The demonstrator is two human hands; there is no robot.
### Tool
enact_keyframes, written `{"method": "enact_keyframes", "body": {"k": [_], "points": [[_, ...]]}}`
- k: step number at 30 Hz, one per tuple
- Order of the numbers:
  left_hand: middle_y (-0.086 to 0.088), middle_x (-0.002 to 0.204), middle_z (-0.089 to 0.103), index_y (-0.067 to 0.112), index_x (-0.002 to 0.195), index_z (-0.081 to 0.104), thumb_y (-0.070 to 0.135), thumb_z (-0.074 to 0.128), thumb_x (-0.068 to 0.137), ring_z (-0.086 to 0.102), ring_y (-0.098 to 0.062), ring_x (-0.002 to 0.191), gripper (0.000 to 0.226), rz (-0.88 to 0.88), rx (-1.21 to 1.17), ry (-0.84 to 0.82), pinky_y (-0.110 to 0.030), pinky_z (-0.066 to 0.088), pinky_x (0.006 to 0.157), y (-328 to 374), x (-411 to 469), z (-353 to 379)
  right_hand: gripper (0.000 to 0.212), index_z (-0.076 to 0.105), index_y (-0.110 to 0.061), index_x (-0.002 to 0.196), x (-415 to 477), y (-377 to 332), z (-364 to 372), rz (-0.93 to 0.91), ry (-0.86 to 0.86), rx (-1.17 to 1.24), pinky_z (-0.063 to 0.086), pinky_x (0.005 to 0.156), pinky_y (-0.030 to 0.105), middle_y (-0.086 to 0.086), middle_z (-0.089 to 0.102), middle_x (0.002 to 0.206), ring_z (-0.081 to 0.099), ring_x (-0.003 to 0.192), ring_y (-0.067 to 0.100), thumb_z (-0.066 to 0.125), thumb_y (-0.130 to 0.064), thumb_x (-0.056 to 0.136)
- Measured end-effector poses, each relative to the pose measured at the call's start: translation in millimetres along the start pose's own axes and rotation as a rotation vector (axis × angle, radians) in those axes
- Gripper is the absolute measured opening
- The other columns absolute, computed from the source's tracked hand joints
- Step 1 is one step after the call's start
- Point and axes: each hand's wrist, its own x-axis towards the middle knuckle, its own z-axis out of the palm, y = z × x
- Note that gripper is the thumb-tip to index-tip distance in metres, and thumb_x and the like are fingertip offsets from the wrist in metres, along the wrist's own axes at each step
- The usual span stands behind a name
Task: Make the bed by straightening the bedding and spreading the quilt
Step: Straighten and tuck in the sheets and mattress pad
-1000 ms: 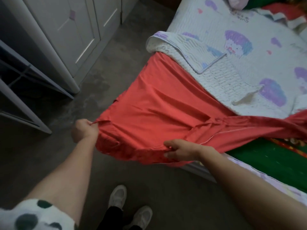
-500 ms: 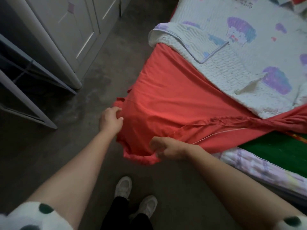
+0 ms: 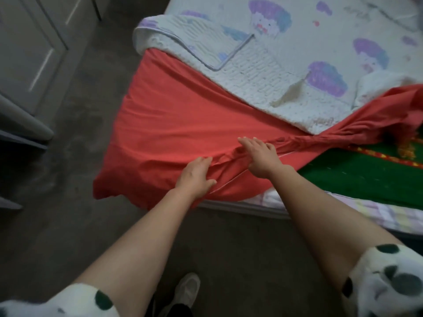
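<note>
At the far left stands a pale grey wardrobe [image 3: 34,53] with long handles on its closed doors, on a dull grey floor [image 3: 68,156]. Near the bottom left corner is a white sleeve with dark green spots [image 3: 68,303], from which the person's bare left forearm reaches up toward the bed. One light shoe [image 3: 187,291] shows on the floor between the two arms.

The red sheet [image 3: 171,115] lies over the near corner of the bed, and its lower left corner hangs over the mattress edge toward the floor. The left hand [image 3: 196,177] rests palm down on the sheet near the bed's front edge. Its fingers are loosely extended with the thumb splayed out, and the fingertips meet a raised fold in the cloth. Just to its right, the right hand [image 3: 261,156] lies flat on the same sheet with its fingers spread wide, pressing on bunched fabric. Neither hand is closed around anything. From the right hand a rope of gathered red cloth runs up and to the right toward the frame edge.

Beyond the sheet, a white quilt [image 3: 286,65] printed with purple cartoon figures covers the upper part of the bed, with one corner folded back on itself. At the right, below the twisted red cloth, lies a green cover [image 3: 354,179] with a red and gold border. Under it a pastel checked mattress [image 3: 343,207] shows along the front edge. A second spotted sleeve [image 3: 389,282] fills the bottom right corner.
</note>
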Motion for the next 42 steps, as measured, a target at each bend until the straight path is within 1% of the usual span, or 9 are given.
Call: {"method": "enact_keyframes", "body": {"k": [4, 8, 12, 16, 19, 21, 27, 37, 42], "points": [[-0.012, 0.129, 0.055, 0.013, 0.129, 0.052, 0.023, 0.066, 0.083, 0.048, -0.031, 0.123, 0.050, -0.040, 0.071, 0.045, -0.037, 0.038, 0.102, 15.0, 20.4, 19.7, 0.083, 0.011, -0.029, 0.153, 7.8, 28.1, 7.4, -0.010, -0.018, -0.094, 0.013, 0.114, 0.048, -0.001, 0.022, 0.157, 0.016, 0.145, 0.024, 0.052, -0.009, 0.083], [-0.011, 0.098, 0.066, 0.015, 0.090, 0.066, 0.017, 0.060, 0.076, 0.059, -0.032, 0.099, 0.015, 0.014, 0.128, 0.019, -0.034, 0.044, 0.080, 21.5, 21.9, 28.6, 0.053, 0.045, -0.029, 0.136, 5.9, 60.3, 14.1, -0.025, 0.063, -0.232, 0.023, 0.105, 0.046, 0.005, 0.045, 0.129, 0.034, 0.124, 0.030, 0.053, -0.019, 0.084], [-0.002, 0.077, 0.054, 0.015, 0.065, 0.052, 0.022, 0.058, 0.067, 0.056, -0.026, 0.079, 0.009, 0.160, 0.087, -0.151, -0.030, 0.040, 0.066, 31.1, 9.7, 29.8, 0.032, 0.060, -0.028, 0.114, -8.6, 85.0, 18.3, -0.114, 0.032, -0.245, 0.011, 0.111, 0.050, -0.002, 0.050, 0.123, 0.029, 0.130, 0.024, 0.057, -0.023, 0.083], [0.001, 0.070, 0.059, 0.016, 0.067, 0.053, 0.011, 0.051, 0.065, 0.057, -0.015, 0.070, 0.006, 0.182, 0.071, -0.355, -0.029, 0.044, 0.065, 46.4, -7.2, 37.8, 0.025, 0.057, -0.026, 0.107, -40.1, 94.6, 28.1, -0.191, -0.032, -0.216, 0.002, 0.116, 0.045, 0.002, 0.062, 0.112, 0.047, 0.122, 0.020, 0.055, -0.027, 0.082], [0.005, 0.064, 0.058, 0.018, 0.069, 0.055, 0.005, 0.052, 0.072, 0.057, -0.013, 0.068, 0.014, 0.164, 0.164, -0.494, -0.025, 0.039, 0.058, 58.1, -21.9, 52.6, 0.017, 0.051, -0.022, 0.100, -73.0, 104.2, 41.1, -0.167, -0.176, -0.135, 0.023, 0.109, 0.034, 0.008, 0.065, 0.112, 0.057, 0.111, 0.024, 0.055, -0.031, 0.086], [0.005, 0.062, 0.054, 0.018, 0.066, 0.050, 0.006, 0.051, 0.076, 0.057, -0.017, 0.070, 0.016, 0.150, 0.199, -0.588, -0.025, 0.035, 0.057, 68.6, -33.3, 66.8, 0.015, 0.045, -0.021, 0.096, -99.5, 110.6, 51.7, -0.087, -0.292, -0.021, 0.038, 0.090, 0.031, 0.015, 0.061, 0.116, 0.057, 0.108, 0.030, 0.055, -0.030, 0.089], [-0.015, 0.105, 0.066, 0.011, 0.095, 0.063, 0.020, 0.051, 0.086, 0.062, -0.029, 0.098, 0.017, 0.144, 0.417, -0.848, -0.029, 0.045, 0.076, 79.7, -82.0, 116.5, 0.023, 0.048, -0.008, 0.113, -181.0, 112.1, 126.3, 0.034, -0.545, 0.146, 0.041, 0.085, 0.033, 0.022, 0.055, 0.127, 0.054, 0.114, 0.034, 0.051, -0.023, 0.096], [-0.008, 0.128, 0.057, 0.025, 0.128, 0.049, 0.020, 0.053, 0.080, 0.056, -0.027, 0.117, 0.049, 0.123, 0.575, -0.871, -0.030, 0.047, 0.093, 49.8, -115.4, 130.2, 0.032, 0.049, -0.009, 0.118, -250.5, 92.3, 175.4, 0.143, -0.527, 0.339, 0.043, 0.085, 0.031, 0.015, 0.057, 0.123, 0.056, 0.109, 0.030, 0.056, -0.027, 0.092], [-0.003, 0.129, 0.058, 0.031, 0.127, 0.051, 0.022, 0.054, 0.079, 0.056, -0.023, 0.116, 0.049, 0.176, 0.564, -0.792, -0.030, 0.047, 0.093, 66.0, -110.0, 126.0, 0.014, 0.053, -0.018, 0.103, -276.7, 117.4, 158.6, 0.225, -0.432, 0.335, 0.046, 0.084, 0.032, 0.007, 0.062, 0.111, 0.058, 0.105, 0.027, 0.055, -0.022, 0.090]]}}
